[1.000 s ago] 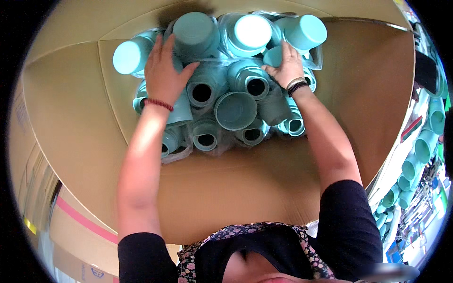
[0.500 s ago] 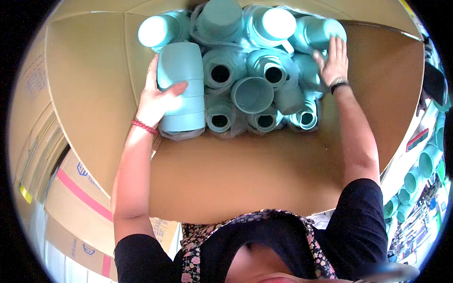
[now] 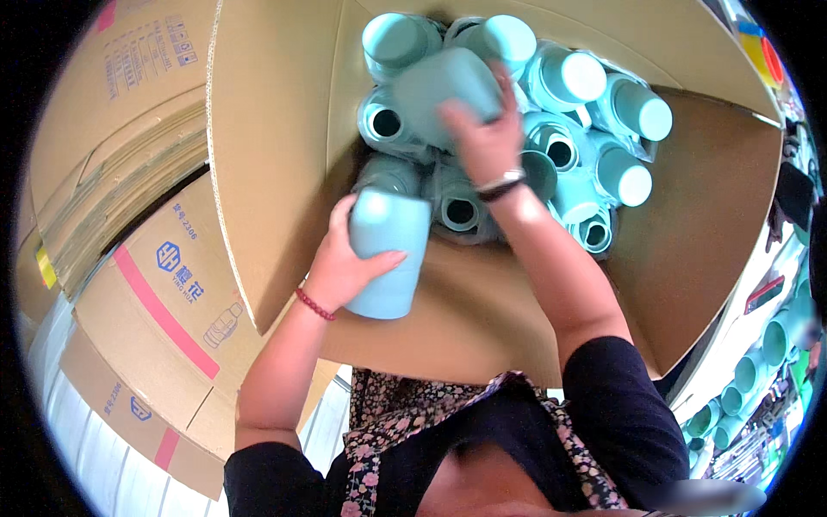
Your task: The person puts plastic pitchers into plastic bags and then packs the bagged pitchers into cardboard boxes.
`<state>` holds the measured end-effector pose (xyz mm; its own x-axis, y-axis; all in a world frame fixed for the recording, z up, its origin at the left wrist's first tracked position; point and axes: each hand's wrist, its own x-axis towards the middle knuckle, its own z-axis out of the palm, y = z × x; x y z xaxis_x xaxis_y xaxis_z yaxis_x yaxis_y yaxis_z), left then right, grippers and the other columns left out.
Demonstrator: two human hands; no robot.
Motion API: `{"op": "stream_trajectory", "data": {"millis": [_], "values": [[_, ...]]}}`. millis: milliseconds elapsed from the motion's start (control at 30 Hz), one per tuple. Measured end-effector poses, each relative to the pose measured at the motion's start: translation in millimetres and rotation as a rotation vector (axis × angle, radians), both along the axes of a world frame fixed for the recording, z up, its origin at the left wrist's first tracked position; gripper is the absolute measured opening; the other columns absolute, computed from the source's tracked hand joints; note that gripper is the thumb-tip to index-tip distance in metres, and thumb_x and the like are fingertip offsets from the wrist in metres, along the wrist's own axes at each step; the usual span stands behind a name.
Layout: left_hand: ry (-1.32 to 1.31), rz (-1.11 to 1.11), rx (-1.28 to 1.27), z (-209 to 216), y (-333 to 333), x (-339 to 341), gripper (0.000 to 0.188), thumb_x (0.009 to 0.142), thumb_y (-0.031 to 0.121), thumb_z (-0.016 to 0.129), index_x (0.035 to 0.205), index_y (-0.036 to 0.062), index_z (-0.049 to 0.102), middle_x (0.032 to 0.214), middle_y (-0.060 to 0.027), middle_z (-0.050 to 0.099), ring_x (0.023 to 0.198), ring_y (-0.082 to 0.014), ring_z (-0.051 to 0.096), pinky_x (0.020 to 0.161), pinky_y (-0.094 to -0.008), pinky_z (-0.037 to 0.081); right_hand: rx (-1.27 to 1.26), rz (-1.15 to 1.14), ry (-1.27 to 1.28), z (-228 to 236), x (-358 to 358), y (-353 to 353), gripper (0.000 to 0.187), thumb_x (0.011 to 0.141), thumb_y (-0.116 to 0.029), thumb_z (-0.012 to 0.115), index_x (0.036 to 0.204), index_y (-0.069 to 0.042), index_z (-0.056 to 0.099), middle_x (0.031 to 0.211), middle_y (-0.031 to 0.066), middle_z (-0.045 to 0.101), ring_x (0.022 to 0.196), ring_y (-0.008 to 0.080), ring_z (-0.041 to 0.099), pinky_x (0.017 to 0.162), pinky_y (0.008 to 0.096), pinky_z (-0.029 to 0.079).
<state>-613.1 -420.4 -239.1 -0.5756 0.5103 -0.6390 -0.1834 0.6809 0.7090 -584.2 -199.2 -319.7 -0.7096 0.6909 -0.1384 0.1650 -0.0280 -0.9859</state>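
Note:
My left hand [image 3: 349,263] is wrapped round a smooth teal cup-like cylinder [image 3: 388,267] at the near left side of an open cardboard carton [image 3: 491,302]. Farther in, my right hand [image 3: 489,142] grips another teal cup-like piece [image 3: 444,95], tilted and smeared by motion. It hangs over the far left of the packed rows and hides some of them. Beneath both hands stand several teal bottle bodies with dark round mouths, such as one bottle [image 3: 459,211], partly in clear plastic. Teal cylinders with closed ends, like one cylinder [image 3: 573,77], line the far side.
A tall carton flap [image 3: 267,155] rises at the left. Beyond it lie closed cartons [image 3: 164,293] with a pink stripe and a stack of flattened cardboard [image 3: 129,172]. At the right edge, a row of teal cylinders [image 3: 749,370] stands outside the carton.
The stack of teal cups under my left hand has come apart into two pieces, one in each hand. My right hand has left the far right cylinder and moved left. The view has shifted.

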Motion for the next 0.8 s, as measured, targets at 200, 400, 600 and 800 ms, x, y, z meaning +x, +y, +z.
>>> {"op": "stream_trajectory", "data": {"millis": [200,400,600,800], "values": [[0.069,0.036,-0.010,27.8,5.2,-33.1,0.089,0.061,0.027,0.082,0.129,-0.0004,0.031,0.117,-0.0176,0.052,0.108,-0.0265,0.052,0.091,-0.0353,0.044,-0.575,0.366,-0.094,-16.0,16.7,-38.3,0.075,0.078,-0.038,0.065,0.137,-0.007,0.030,0.141,0.0210,0.027,0.132,0.0316,0.025,0.106,0.0426,0.025],[0.208,-0.385,0.077,27.0,26.6,-39.6,0.103,0.056,0.031,0.082,0.137,0.0035,0.024,0.129,-0.0223,0.042,0.120,-0.0342,0.043,0.099,-0.0380,0.037,-1.005,0.049,-0.105,46.4,42.7,-8.1,0.070,0.076,-0.026,0.069,0.133,-0.007,0.033,0.119,0.0134,0.051,0.109,0.0250,0.051,0.085,0.0463,0.045],[0.279,-0.271,-0.145,17.1,31.4,-38.3,0.095,0.058,0.027,0.080,0.135,0.0036,0.028,0.126,-0.0220,0.045,0.114,-0.0349,0.048,0.096,-0.0399,0.040,0.840,0.673,-0.910,-29.3,55.6,27.4,0.083,0.075,-0.040,0.069,0.142,-0.023,0.023,0.143,0.0185,0.024,0.135,0.0353,0.015,0.108,0.0494,0.014],[0.348,-0.673,0.271,28.4,69.9,-18.5,0.104,0.054,0.032,0.081,0.139,0.0097,0.025,0.136,-0.0222,0.033,0.125,-0.0361,0.036,0.102,-0.0403,0.034,-0.845,0.295,-0.159,68.9,85.5,-18.6,0.078,0.074,-0.023,0.069,0.136,-0.001,0.027,0.126,0.0174,0.043,0.110,0.0255,0.049,0.090,0.0376,0.042]]}}
